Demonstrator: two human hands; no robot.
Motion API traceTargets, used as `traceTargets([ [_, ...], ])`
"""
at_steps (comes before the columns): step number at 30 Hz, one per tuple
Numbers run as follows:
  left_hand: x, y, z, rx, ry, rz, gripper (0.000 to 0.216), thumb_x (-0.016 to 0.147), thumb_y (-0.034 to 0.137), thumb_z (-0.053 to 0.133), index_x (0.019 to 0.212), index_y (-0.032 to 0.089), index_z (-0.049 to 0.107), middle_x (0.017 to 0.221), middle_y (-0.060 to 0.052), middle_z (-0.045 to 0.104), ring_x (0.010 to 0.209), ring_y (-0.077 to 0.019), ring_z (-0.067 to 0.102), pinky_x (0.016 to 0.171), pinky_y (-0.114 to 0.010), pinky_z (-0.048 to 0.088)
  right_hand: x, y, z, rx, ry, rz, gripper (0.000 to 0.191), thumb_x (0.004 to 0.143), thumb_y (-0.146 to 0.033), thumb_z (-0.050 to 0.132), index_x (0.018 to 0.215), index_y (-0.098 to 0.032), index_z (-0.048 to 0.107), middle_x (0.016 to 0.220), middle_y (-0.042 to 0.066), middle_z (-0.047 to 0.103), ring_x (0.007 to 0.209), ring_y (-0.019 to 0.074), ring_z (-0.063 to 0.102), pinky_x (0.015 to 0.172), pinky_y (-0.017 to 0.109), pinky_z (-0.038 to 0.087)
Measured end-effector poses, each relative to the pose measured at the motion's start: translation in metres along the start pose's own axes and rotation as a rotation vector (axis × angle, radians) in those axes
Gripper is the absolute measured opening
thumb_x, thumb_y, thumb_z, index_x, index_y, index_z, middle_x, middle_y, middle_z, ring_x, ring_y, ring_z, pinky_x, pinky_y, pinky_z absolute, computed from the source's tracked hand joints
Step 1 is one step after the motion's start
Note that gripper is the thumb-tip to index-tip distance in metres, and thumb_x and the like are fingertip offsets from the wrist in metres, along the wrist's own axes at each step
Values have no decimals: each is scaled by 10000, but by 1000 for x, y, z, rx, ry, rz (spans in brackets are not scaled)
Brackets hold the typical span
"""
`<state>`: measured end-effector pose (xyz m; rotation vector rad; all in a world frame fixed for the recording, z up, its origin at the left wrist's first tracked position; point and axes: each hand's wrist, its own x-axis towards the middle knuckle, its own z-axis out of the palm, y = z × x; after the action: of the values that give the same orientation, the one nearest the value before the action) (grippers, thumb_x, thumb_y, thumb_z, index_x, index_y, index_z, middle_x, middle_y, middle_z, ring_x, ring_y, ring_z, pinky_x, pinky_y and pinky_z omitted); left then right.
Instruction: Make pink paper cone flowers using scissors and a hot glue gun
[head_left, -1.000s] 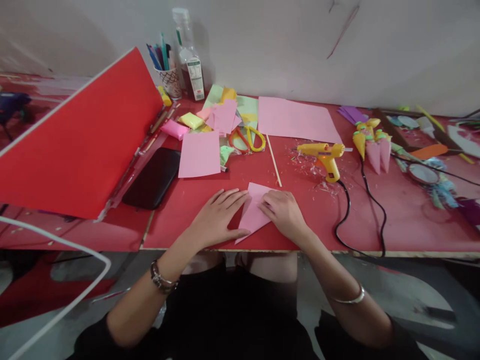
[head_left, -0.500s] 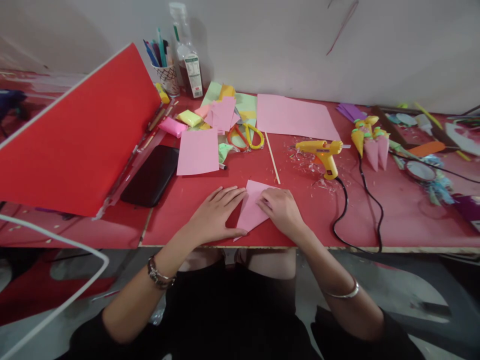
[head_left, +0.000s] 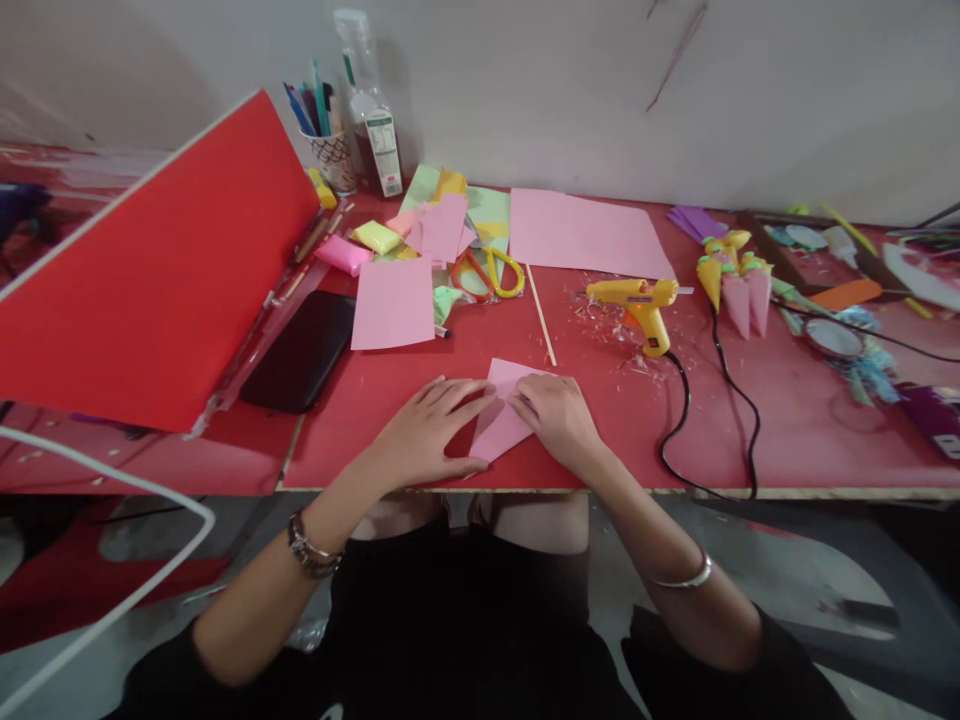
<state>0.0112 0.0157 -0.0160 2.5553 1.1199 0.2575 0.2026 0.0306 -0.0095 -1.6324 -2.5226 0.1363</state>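
Observation:
A folded piece of pink paper lies at the table's front edge between my hands. My left hand rests open on its left side, with forefinger and thumb touching the paper's edge and the other fingers stretched out on the table. On the paper's right part sits my right hand, its fingers curled and closed on the sheet; the fingertips are partly hidden. Beyond my hands are a thin wooden stick and a flat pink paper square.
A yellow glue gun with a black cord lies right, near small paper cones. Scissors and a large pink sheet are at the back. Left are a black phone and a leaning red board.
My left forefinger has shifted a little further right onto the paper. My right hand stays on the fold almost unmoved; the whole view has drifted slightly.

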Motion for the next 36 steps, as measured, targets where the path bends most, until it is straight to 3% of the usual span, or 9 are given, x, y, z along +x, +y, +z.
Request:
traceTargets([
  [4,-1,0,-2,-17,-3,82,494,780,556,392,1213,322,439,1277,-32,407,1144,-225,376,971,-420,295,0,-1,-1,-4,-10,16,164,823,-236,463,706,-154,544,725,29,619,723,169,540,644,260,258],
  [8,-3,0,-2,-19,14,116,425,801,517,390,1156,314,505,1236,-32,439,1105,-216,397,955,-414,306,0,-1,-1,-12,-12,22,185,833,-236,435,705,-158,543,726,31,623,713,169,535,642,263,248],
  [36,-2,0,-2,-32,20,115,427,804,504,395,1149,284,515,1243,-20,465,1100,-214,394,951,-401,316,0,-3,-2,-38,-30,19,231,857,-217,364,704,-163,529,723,36,623,693,165,513,636,274,223],
])
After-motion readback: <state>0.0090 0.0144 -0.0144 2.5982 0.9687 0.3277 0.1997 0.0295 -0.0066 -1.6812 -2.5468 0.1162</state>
